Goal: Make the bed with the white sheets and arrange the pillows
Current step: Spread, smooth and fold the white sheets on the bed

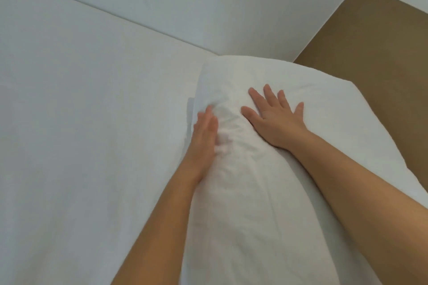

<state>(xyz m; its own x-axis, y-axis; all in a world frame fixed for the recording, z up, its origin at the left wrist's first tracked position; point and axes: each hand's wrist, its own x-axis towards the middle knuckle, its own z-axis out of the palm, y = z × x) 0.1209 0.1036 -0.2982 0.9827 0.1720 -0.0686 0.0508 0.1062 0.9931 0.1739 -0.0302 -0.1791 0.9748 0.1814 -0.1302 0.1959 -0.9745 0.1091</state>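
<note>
A plump white pillow (324, 109) lies on the right side of the bed, on a smooth white sheet (92, 122). My right hand (275, 115) lies flat on top of the pillow with its fingers spread and straight. My left hand (205, 136) presses against the pillow's wrinkled left side with straight fingers held together; it looks slightly blurred. Both forearms reach in from the bottom of the view.
A white wall (208, 7) runs along the far edge of the bed. A brown panel (370, 41) rises behind the pillow at the upper right. The sheet stretches flat to the left of the pillow.
</note>
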